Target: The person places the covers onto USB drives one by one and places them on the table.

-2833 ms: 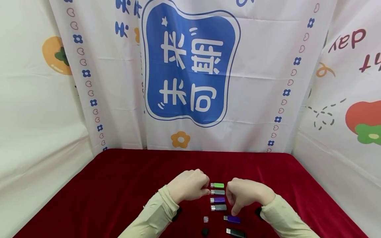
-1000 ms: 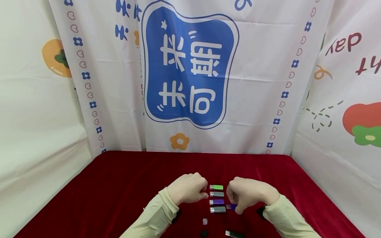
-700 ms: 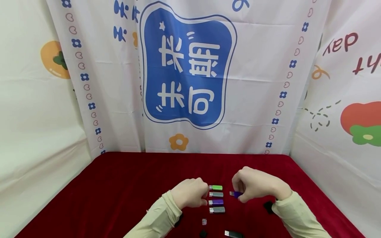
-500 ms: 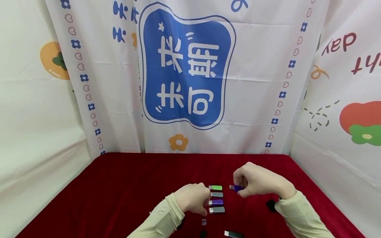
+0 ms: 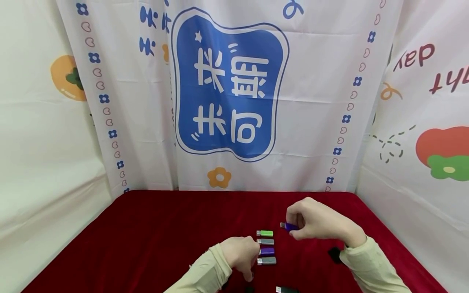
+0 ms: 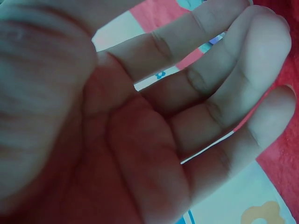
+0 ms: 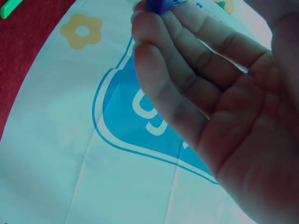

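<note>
In the head view my right hand (image 5: 320, 221) pinches a purple USB stick (image 5: 291, 227), its bare metal plug pointing left, at the back right of the laid-out sticks. The right wrist view shows the same purple stick (image 7: 161, 4) between fingertips at the top edge. My left hand (image 5: 239, 254) reaches down, with its fingertips right at a small clear cap (image 5: 252, 275) that they partly cover; whether they grip it I cannot tell. Beside it lie capped sticks in a column: green (image 5: 265, 233), grey (image 5: 266, 241), purple (image 5: 267, 252) and another grey (image 5: 267, 261).
An uncapped black USB stick (image 5: 287, 290) lies at the front edge of the view, with a small black cap (image 5: 249, 289) to its left. Dark red cloth (image 5: 176, 228) covers the table. White printed curtains (image 5: 315, 122) stand behind and at both sides.
My right hand has picked up the loose purple stick and carried it back, beyond the column's green one. My left hand has come down and toward the front, from beside the column to the clear cap.
</note>
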